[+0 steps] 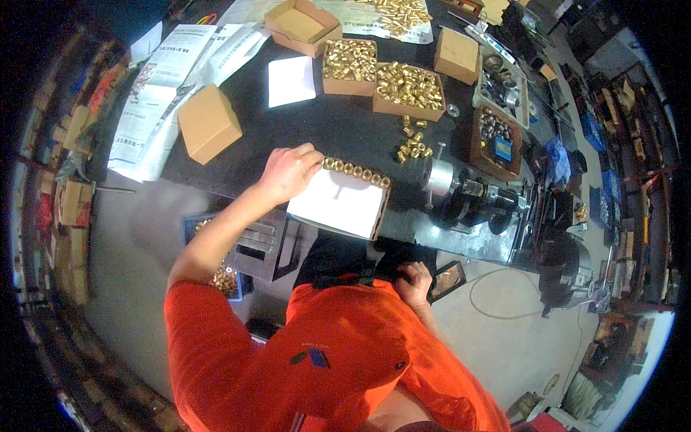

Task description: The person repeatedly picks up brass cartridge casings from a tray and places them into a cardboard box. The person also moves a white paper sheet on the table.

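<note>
At the near edge of the dark table stands a shallow cardboard box [376,229] lined with white paper [338,201]. Along its far side runs a row of round brass fittings [358,171]. My left hand [291,171] reaches over the far left corner, its fingers pinched on a brass fitting at the row's left end, mostly hidden by the fingertips. My right hand [414,284] rests on my lap below the table edge, fingers curled in; whether anything is inside cannot be seen.
Beyond the box stand two cartons of brass fittings [409,90], with loose fittings [413,149] beside them. A closed carton [209,124] and newspaper [162,86] lie left. An open empty carton [304,27] stands at the back. A metal clamping device [461,189] sits right.
</note>
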